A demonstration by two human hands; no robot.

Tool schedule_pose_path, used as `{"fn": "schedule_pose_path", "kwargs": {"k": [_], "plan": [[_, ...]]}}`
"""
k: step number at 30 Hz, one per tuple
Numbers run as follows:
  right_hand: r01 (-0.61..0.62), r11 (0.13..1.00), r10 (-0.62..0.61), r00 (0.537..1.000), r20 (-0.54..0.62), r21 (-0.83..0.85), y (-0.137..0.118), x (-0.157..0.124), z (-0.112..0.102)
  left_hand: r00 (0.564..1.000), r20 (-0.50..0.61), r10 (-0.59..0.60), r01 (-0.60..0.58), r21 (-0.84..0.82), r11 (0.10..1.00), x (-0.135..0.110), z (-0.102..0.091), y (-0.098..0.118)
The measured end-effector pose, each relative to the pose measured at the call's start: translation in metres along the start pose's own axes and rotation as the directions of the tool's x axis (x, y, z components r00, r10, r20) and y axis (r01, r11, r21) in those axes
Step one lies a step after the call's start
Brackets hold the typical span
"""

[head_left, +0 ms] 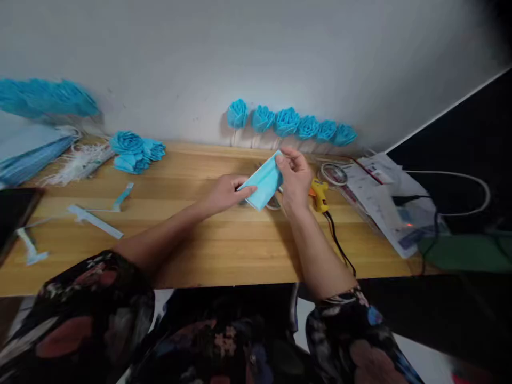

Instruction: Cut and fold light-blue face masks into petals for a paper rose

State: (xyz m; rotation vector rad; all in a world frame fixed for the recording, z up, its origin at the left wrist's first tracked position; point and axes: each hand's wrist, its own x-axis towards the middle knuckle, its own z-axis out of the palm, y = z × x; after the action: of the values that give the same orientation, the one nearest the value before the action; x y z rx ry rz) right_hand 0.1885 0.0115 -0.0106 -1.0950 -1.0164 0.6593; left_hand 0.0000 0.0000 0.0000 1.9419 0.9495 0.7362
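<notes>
My left hand (224,194) pinches the lower left end of a light blue face mask (264,182), thumb on top. At its upper right end my right hand (296,178) grips the same mask between thumb and fingers. The mask is held tilted above the wooden table and looks folded, with no ear loops showing on it. Partly hidden beneath it is a grey looped item (273,203), perhaps a scissors handle. Just right of my right hand lies a yellow glue gun (320,196) with a black cord.
Several blue flowers on stems (286,122) stand along the wall. More blue flowers (134,152) lie left, near white strings (82,162) and stacked masks (38,152). Cut strips (96,221) lie front left. Papers (384,197), a clear roll (334,174) and cables are right.
</notes>
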Motion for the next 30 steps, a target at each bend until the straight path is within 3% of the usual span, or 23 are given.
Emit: {"fn": "schedule_pose_path", "kwargs": {"k": [13, 19, 23, 26, 30], "plan": [[0.015, 0.997, -0.013, 0.999, 0.031, -0.079, 0.001, 0.0, -0.002, 1.0, -0.03, -0.001, -0.002, -0.104, 0.995, 0.003, -0.001, -0.014], [0.014, 0.996, -0.004, 0.994, 0.112, -0.088, 0.0, -0.001, -0.003, 0.99, 0.114, 0.081, -0.065, -0.137, 0.988, 0.001, 0.001, -0.011], [0.051, 0.993, -0.031, 0.984, 0.178, -0.109, -0.006, -0.003, -0.004, 0.982, 0.17, 0.087, -0.076, -0.074, 0.994, 0.001, -0.004, -0.011], [0.069, 0.991, -0.044, 0.979, 0.2, -0.117, -0.012, -0.006, -0.003, 0.988, 0.104, 0.113, -0.11, -0.042, 0.993, 0.003, -0.013, -0.011], [0.134, 0.979, -0.099, 0.971, 0.22, -0.152, -0.019, -0.013, 0.001, 0.983, -0.083, 0.165, -0.174, -0.124, 0.977, 0.007, -0.024, -0.009]]}}
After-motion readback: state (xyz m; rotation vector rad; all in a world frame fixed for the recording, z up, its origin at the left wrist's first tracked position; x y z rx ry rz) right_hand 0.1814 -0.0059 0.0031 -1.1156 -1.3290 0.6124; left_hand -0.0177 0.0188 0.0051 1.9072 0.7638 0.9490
